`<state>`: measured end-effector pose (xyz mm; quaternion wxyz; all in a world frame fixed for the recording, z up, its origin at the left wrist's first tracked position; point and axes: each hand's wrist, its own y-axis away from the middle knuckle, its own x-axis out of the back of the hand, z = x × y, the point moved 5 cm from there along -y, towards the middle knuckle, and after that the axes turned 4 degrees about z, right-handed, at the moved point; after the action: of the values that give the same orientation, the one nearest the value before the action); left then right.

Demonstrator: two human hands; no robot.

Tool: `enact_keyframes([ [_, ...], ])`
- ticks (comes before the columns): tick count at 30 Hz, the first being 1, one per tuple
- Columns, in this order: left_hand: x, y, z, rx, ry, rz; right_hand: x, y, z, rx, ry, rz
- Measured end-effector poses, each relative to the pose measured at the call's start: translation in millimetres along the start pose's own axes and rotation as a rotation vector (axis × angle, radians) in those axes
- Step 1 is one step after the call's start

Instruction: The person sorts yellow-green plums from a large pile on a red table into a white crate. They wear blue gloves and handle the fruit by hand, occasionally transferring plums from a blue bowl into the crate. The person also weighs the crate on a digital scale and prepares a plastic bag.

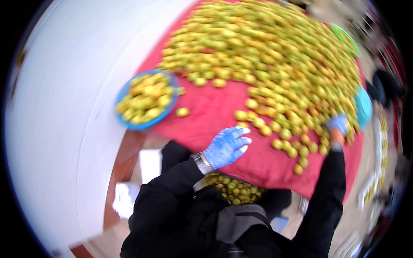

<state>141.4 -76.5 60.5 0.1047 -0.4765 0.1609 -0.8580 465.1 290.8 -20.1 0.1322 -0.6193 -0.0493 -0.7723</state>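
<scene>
A large heap of small yellow-green round fruits [258, 48] covers most of a red cloth [206, 100] in front of me. My left hand [227, 147], in a blue glove with white fingertips, hovers over the cloth near its front edge. Its fingers are apart and it holds nothing. The nearest loose fruits lie just beyond its fingertips. At the far right, my right hand [337, 124], also gloved in blue, reaches in among the fruits. Motion blur hides its fingers, so whether it grips a fruit is unclear.
A blue basin [176, 100] heaped with fruits stands at the cloth's left edge. Beyond my right hand is a turquoise basin [364, 108]; a green-rimmed container [357, 51] sits farther back. More fruits [237, 190] lie below the front edge. A white wall-like surface [64, 113] fills the left.
</scene>
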Motion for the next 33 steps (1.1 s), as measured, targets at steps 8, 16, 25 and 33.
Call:
enact_keyframes([
  [8,205.8,148.8,-96.5,0.547,-0.359,0.872,78.5,30.8,-146.7,0.211,-1.275,-0.017],
  [16,244.9,160.4,-213.5,0.577,-0.339,0.866,320.8,213.9,-535.4,1.115,-1.406,0.081],
  [25,238.7,125.0,-216.9,0.611,-0.212,0.711,291.1,221.3,-538.7,0.969,-1.406,0.341],
  [33,108.9,15.9,-51.8,0.239,0.328,0.290,45.0,191.4,-78.2,-0.405,-1.313,0.738],
])
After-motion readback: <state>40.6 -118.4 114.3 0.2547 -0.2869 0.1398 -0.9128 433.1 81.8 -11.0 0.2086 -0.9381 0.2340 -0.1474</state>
